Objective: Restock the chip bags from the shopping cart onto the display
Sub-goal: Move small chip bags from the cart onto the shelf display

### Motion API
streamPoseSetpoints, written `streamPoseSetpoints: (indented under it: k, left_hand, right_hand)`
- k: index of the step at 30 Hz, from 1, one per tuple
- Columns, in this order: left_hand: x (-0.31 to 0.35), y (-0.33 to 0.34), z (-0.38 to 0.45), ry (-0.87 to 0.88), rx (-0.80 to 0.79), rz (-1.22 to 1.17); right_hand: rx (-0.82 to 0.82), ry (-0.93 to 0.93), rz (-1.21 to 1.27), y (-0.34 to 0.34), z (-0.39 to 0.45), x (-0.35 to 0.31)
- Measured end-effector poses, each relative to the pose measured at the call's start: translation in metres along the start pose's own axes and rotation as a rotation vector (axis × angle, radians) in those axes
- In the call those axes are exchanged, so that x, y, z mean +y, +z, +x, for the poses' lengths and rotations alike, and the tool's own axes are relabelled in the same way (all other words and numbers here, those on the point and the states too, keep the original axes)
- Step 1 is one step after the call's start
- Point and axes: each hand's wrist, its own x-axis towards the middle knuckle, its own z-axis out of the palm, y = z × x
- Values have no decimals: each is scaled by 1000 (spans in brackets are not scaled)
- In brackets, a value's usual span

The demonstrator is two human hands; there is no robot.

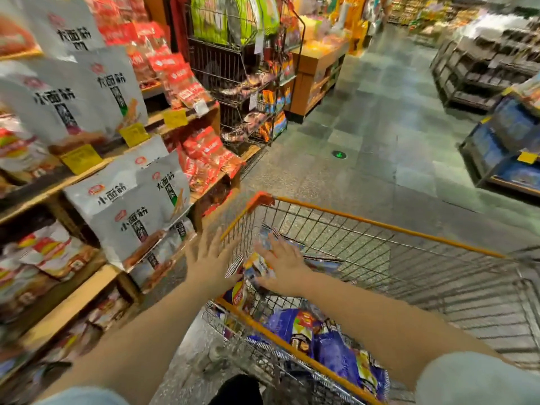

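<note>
Both hands, left (211, 260) and right (282, 266), fingers spread, holding nothing, reach over shiny blue chip bags (333, 340) in an orange-rimmed shopping cart (380, 225).

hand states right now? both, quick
Left hand: open, fingers spread, at the cart rim, holding nothing.
Right hand: open, fingers straight, laid on a chip bag in the cart, no grip yet.
</note>
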Motion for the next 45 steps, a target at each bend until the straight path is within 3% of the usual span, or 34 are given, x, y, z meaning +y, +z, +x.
streamPoseSetpoints:
  k: [9, 16, 21, 25, 28, 32, 36, 41, 45]
  left_hand:
    - [-2, 40, 8, -276, 94, -139]
    - [-2, 40, 7, -262, 39, -112]
    - [-4, 39, 9, -238, 20, -113]
    - [-6, 39, 13, -243, 24, -83]
    - [-9, 50, 13, -214, 98, -114]
    - [-12, 43, 6, -165, 84, -176]
    - [4, 14, 7, -79, -26, -338]
    - [48, -24, 11, 100, 29, -913]
    - [77, -55, 13, 86, 175, -1247]
  right_hand:
    - [-50, -157, -99, 70, 73, 4]
    - [-219, -249, -269, 124, 125, -16]
    - [-206, -338, -184, 138, 140, -23]
    - [-200, -334, -264, 157, 153, -24]
    - [-62, -317, -120, 151, 139, -12]
    - [454, -284, 124, 108, 104, 20]
    - [782, -406, 300, 41, 67, 38]
    - [1025, -409, 383, -59, 26, 36]
    - [1120, -345, 353, -103, -3, 35]
